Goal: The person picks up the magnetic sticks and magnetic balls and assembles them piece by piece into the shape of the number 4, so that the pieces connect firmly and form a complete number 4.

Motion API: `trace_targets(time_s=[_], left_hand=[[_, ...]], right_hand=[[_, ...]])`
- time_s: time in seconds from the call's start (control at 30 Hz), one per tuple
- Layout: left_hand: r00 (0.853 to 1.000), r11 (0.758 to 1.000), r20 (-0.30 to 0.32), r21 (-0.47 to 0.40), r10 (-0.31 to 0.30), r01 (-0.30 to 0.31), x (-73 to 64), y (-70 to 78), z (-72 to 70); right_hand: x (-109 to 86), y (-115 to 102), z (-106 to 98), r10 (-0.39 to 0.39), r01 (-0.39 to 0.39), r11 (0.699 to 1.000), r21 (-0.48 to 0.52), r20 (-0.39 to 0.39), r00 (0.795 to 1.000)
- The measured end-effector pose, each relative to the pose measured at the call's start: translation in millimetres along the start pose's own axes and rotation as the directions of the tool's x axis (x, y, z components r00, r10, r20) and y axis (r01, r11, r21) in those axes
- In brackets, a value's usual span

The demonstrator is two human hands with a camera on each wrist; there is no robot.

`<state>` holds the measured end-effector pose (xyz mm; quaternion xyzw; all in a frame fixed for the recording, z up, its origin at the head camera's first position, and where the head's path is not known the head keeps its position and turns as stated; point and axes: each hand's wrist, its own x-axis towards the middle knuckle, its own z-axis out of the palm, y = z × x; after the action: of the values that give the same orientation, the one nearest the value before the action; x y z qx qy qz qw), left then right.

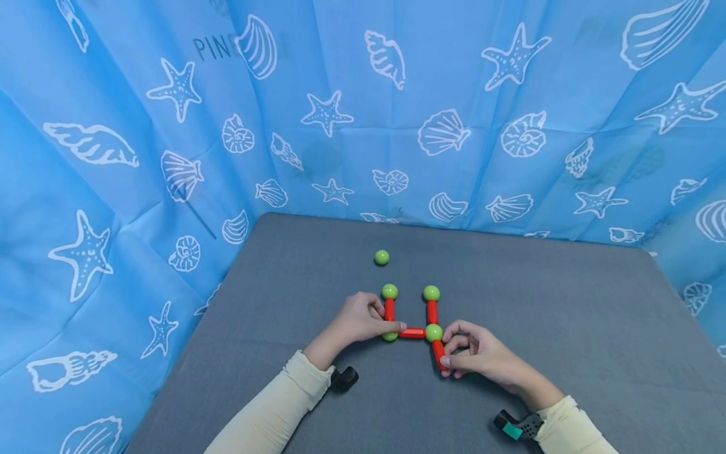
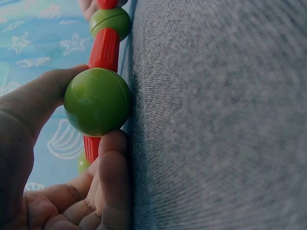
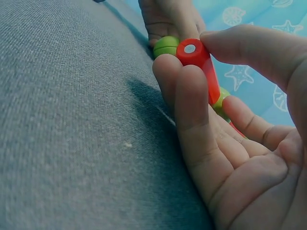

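Red magnetic rods and green balls form an H-like shape with one lower leg on the grey table. My left hand [image 1: 360,320] holds its left corner, thumb on the crossbar rod [image 1: 413,333] and fingers by the left rod [image 1: 389,309]; the corner ball [image 2: 97,102] sits between them. My right hand [image 1: 482,354] pinches the lower right rod [image 1: 438,354] between thumb and fingers. That rod's free end, with a silvery disc [image 3: 190,49], faces the right wrist camera. Its other end meets the right junction ball [image 1: 433,333].
A loose green ball [image 1: 382,257] lies behind the shape. Green balls cap the upper left rod [image 1: 389,291] and the upper right rod [image 1: 432,311]. The grey table [image 1: 567,302] ends against a blue shell-print curtain [image 1: 351,157] at the back and left.
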<state>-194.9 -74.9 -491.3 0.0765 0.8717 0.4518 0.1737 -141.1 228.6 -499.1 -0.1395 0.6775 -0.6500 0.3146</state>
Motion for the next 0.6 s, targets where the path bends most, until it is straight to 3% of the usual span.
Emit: trace_targets(time_s=[0.6], left_hand=[[1.000,1.000,-0.001,-0.008,0.006,-0.006,1.2,-2.0,0.6]], right_hand=[[4.7,-3.3,9.7,0.006,-0.009,0.996,-0.087,-0.040,0.999]])
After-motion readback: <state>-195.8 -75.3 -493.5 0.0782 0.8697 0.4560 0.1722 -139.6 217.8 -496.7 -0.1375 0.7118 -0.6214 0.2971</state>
